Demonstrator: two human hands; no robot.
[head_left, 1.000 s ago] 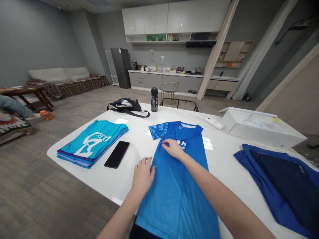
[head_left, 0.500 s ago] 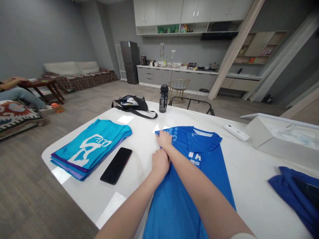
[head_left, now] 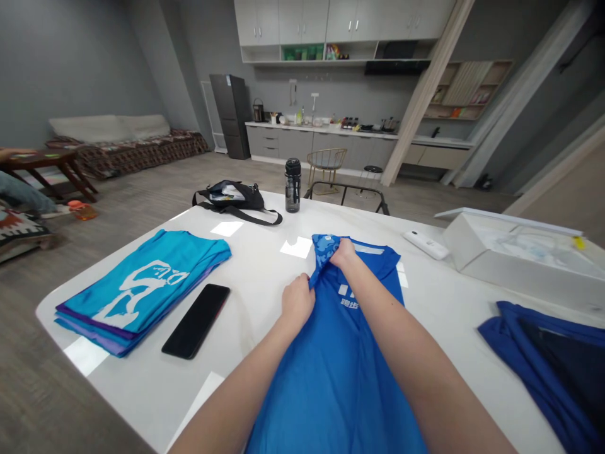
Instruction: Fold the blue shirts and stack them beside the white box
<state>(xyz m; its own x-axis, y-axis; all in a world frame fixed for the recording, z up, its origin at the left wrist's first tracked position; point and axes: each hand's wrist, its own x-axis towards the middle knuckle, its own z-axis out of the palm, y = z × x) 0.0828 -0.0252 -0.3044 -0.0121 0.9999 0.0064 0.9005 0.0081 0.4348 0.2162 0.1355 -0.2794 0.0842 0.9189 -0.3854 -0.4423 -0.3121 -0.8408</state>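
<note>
A blue T-shirt (head_left: 331, 372) with white lettering lies lengthwise on the white table (head_left: 255, 265), its collar toward the far side. My right hand (head_left: 343, 252) pinches the patterned sleeve part near the collar and lifts a fold of it. Lower down, my left hand (head_left: 299, 299) grips the shirt's left edge with curled fingers. To the left rests a stack of folded shirts, a turquoise shirt (head_left: 151, 277) with a white print on top. Between the stack and the blue shirt lies a black phone (head_left: 196, 321).
Toward the back stand a dark bottle (head_left: 292, 186) and an open black bag (head_left: 231, 197). On the right are a white handheld device (head_left: 425, 244), a white box (head_left: 515, 258) and dark blue fabric (head_left: 543, 359). A metal-framed chair (head_left: 347, 187) stands behind the table.
My right hand has moved right, drawing the sleeve part inward over the shirt. My left hand has shifted slightly upward along the edge. The view has turned a little right.
</note>
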